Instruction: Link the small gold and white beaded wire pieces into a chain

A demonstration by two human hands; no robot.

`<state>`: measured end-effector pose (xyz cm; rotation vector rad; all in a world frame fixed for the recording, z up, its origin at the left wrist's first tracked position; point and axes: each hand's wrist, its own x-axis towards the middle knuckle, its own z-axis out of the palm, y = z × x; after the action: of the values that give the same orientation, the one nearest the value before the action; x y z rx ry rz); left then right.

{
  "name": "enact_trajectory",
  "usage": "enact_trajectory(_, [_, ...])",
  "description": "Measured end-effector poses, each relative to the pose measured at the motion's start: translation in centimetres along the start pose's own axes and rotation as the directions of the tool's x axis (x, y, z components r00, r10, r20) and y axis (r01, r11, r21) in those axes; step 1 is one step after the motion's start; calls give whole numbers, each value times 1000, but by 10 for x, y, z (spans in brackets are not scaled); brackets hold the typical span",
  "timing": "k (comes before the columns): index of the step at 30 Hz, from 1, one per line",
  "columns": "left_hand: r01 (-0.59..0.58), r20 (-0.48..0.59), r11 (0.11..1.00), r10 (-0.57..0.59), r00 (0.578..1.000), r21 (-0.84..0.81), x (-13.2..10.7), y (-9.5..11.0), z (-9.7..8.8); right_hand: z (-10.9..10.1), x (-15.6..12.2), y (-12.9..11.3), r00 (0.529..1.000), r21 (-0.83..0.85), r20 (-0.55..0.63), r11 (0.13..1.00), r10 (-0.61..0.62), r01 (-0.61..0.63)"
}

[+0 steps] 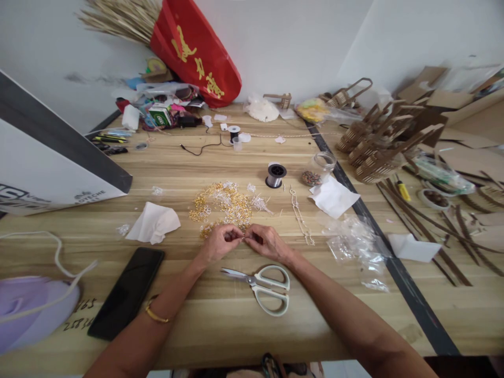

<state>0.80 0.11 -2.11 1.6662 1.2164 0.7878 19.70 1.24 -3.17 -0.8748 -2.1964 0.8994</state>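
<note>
Taking the meeting point of the hands as the clock's centre, with twelve o'clock facing away from the person, the left forearm stretched in from between seven and eight, a gold-coloured bracelet (156,313) around it. The right forearm (334,302) extended from between four and five. The left hand (222,242) and right hand (268,242) were nearly touching above the desk (220,336), fingers curled inward. Each grip was closed to a pinch, thumb against fingertips, at a tiny piece (243,237) between them, too small to identify. A loose pile of gold- and silver-coloured bits (238,207) lay just beyond, at eleven; scissors (271,289) lay between five and six.

Between one and two o'clock, a clear jar (326,161) held dark, mixed-colour beads (311,178) low inside. A white bowl (424,198), just short of three and well apart from the hands, contained round brown pieces (436,197). Crumpled clear plastic bags (358,241) lay at three. At twelve stood a small translucent cup (237,145), its contents unclear. Between eleven and twelve, a red bag (197,52) leaned beside dried stalks (122,21). Woven baskets (368,152) clustered near two.
</note>
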Motion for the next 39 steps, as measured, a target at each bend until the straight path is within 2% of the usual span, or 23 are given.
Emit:
enact_trajectory(10, [-17, 2, 997, 16, 1000, 79, -1, -2, 2, -1, 0, -1, 1000, 39, 5, 999, 29, -29])
enact_trajectory(19, [-63, 32, 977, 57, 998, 206, -1, 6, 2, -1, 0, -1, 999, 53, 16, 998, 41, -42])
enact_trajectory(29, [-31, 64, 996, 25, 998, 86, 0, 3, -2, -3, 1, -3, 995, 139, 31, 985, 97, -101])
enact_trajectory(39, [-45, 59, 994, 39, 997, 100, 0, -2, 0, -7, 3, -5, 986, 204, 68, 965, 152, -163])
